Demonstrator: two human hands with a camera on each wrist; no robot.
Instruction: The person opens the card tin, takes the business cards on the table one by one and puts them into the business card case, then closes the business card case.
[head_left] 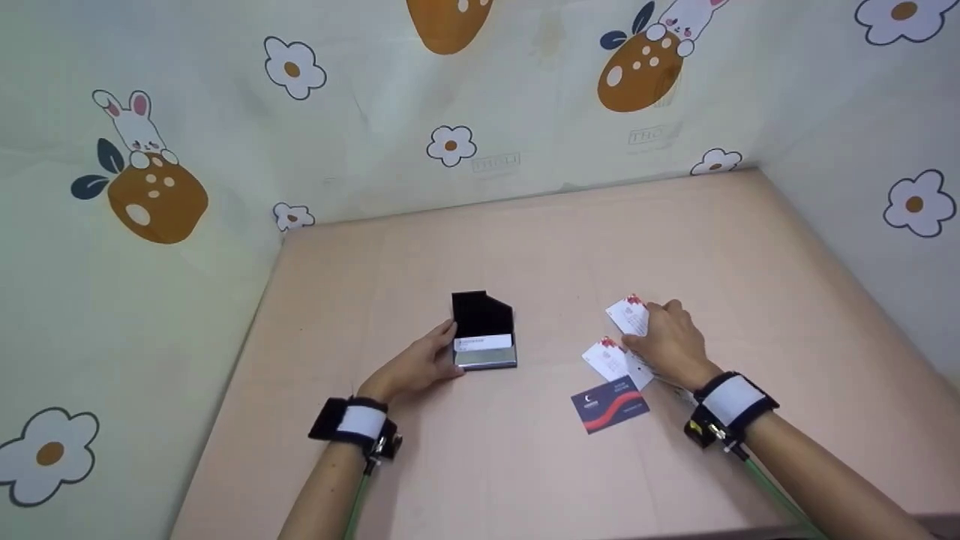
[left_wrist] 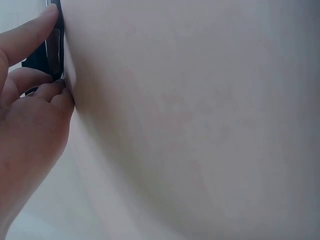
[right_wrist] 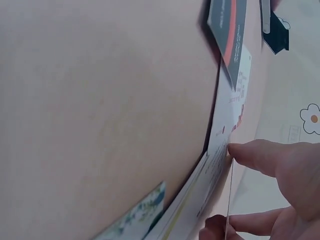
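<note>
On the left, my left hand (head_left: 416, 364) grips a business card case (head_left: 487, 358) by its left edge, thumb on one side and fingers beneath. Its black lid (head_left: 480, 319) stands open, and a white card (head_left: 484, 343) shows inside. Over the loose cards at right, my right hand (head_left: 675, 345) pinches a white business card (head_left: 628, 313) with red flowers. That card is edge-on in the right wrist view, between thumb (right_wrist: 260, 155) and fingers. Below it lie another flowered white card (head_left: 604, 358) and a dark blue card (head_left: 610, 405) with a red stripe.
More loose cards lie partly under my right hand, among them one with a green-and-blue floral print (right_wrist: 145, 210). The table (head_left: 525, 465) meets patterned walls (head_left: 375, 135) at the back and sides. Each wrist wears a strapped camera with a green cable.
</note>
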